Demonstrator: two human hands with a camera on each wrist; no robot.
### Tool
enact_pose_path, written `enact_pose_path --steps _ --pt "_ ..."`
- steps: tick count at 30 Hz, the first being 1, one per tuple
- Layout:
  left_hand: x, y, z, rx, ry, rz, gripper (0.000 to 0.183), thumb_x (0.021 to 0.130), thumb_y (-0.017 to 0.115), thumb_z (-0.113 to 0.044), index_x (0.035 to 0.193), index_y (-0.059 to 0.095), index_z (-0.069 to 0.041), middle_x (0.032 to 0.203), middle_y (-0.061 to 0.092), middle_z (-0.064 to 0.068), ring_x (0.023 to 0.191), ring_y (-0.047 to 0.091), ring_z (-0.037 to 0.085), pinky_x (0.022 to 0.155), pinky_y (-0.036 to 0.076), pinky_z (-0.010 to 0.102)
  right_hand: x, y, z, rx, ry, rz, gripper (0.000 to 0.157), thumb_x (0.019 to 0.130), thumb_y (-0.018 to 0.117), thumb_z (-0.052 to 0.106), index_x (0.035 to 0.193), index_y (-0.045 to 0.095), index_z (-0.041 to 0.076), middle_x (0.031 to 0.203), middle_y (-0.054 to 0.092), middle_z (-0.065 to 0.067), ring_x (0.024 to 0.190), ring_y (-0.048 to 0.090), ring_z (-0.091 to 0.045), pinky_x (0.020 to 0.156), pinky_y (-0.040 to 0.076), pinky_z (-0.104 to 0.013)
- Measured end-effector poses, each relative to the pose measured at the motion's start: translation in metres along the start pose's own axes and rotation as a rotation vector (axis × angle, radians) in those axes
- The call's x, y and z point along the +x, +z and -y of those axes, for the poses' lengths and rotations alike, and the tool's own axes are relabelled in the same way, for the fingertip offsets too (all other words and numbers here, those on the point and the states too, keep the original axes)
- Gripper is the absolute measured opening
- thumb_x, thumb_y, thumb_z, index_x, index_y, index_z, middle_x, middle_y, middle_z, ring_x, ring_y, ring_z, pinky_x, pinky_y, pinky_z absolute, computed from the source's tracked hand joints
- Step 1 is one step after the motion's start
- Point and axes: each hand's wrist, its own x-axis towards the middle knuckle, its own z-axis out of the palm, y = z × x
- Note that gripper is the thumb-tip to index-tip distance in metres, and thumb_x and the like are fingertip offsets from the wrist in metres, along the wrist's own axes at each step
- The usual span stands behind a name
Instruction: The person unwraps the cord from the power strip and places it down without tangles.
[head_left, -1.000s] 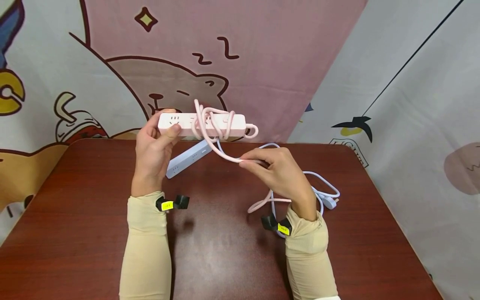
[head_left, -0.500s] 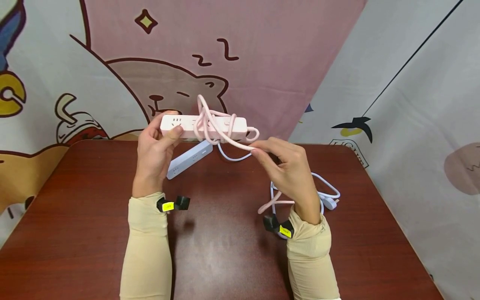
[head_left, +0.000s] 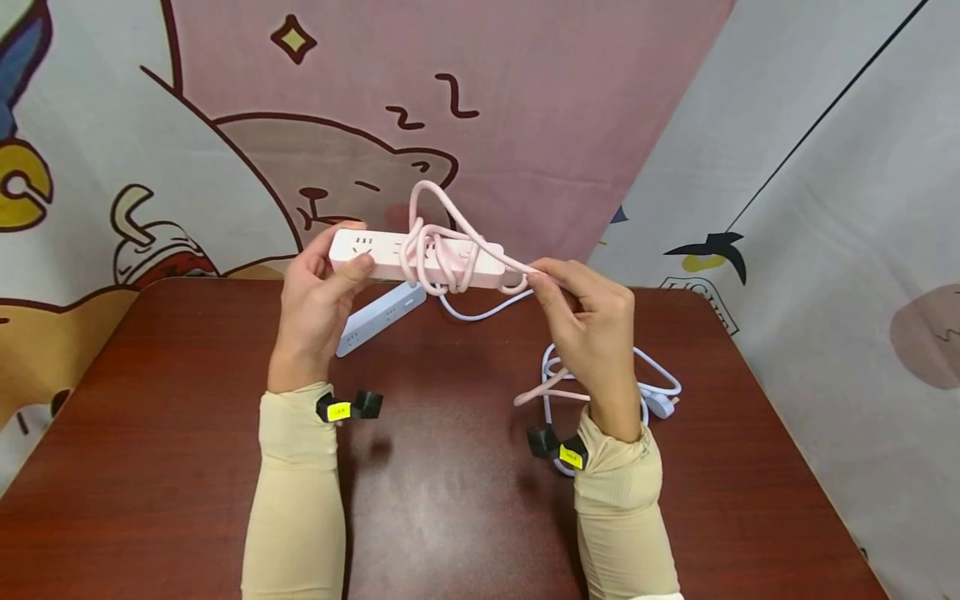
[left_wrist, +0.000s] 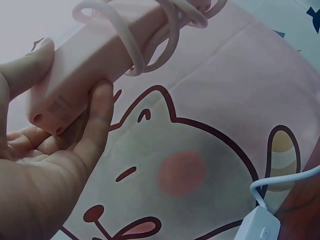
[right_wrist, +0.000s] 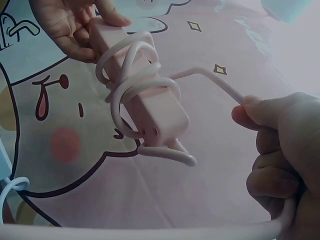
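Above the tabletop's [head_left: 450, 492] far edge, the pink power strip [head_left: 387, 262] is held up, nearly level, its cord-side end a little lower and several loops of pink cord [head_left: 457, 212] around that half. The left hand [head_left: 311, 300] clasps the opposite end, thumb across the socket face and fingers behind and below, a grip that seems meant to steady the strip while leaving the looped half free. The right hand [head_left: 592, 321], well apart from the left, pinches the cord between thumb and forefinger just beyond the strip's end, its other fingers curled in; the raised bend between strip and pinch suggests this stretch is kept clear of the loops. Both forearms reach forward from the near edge, the right wrist bent so its fingertips point left. On the tabletop, near the far edge and left of centre, a pale blue power strip [head_left: 382, 319] lies slantwise. Its blue cord [head_left: 471, 318] runs rightward; toward the right edge, blue loops lie beside a plug [head_left: 660, 405], with slack pink cord among them.
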Motion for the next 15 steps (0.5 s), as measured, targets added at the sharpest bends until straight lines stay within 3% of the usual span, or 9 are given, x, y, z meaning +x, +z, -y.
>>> enact_pose_path --steps 7,11,15 --pt "0.000 0.002 -0.001 -0.021 -0.004 0.008 0.032 0.092 0.066 0.008 0.121 0.065 -0.004 0.106 0.064 0.003 0.096 0.065 0.014 0.084 0.061 0.022 0.000 -0.002 -0.007 -0.019 0.033 -0.028 0.008 0.092 0.074 0.008 0.095 0.078 0.001 0.069 0.063 -0.007 0.059 0.040 -0.002 0.054 0.030 -0.016" --pt "-0.001 0.002 -0.001 -0.031 -0.009 0.019 0.035 0.092 0.066 0.009 0.126 0.060 0.004 0.106 0.064 0.003 0.095 0.065 0.014 0.083 0.061 0.023 0.000 -0.003 -0.011 -0.017 0.052 -0.038 0.010 0.093 0.074 0.009 0.095 0.078 0.001 0.068 0.061 -0.007 0.059 0.040 -0.002 0.053 0.029 -0.017" --pt "-0.001 0.001 0.000 -0.028 -0.008 0.039 0.034 0.092 0.065 0.008 0.125 0.061 0.001 0.106 0.065 0.003 0.095 0.066 0.013 0.084 0.061 0.023 0.000 -0.005 -0.015 -0.018 0.063 -0.042 0.011 0.093 0.074 0.009 0.097 0.078 0.000 0.067 0.060 -0.007 0.058 0.040 -0.003 0.053 0.029 -0.017"
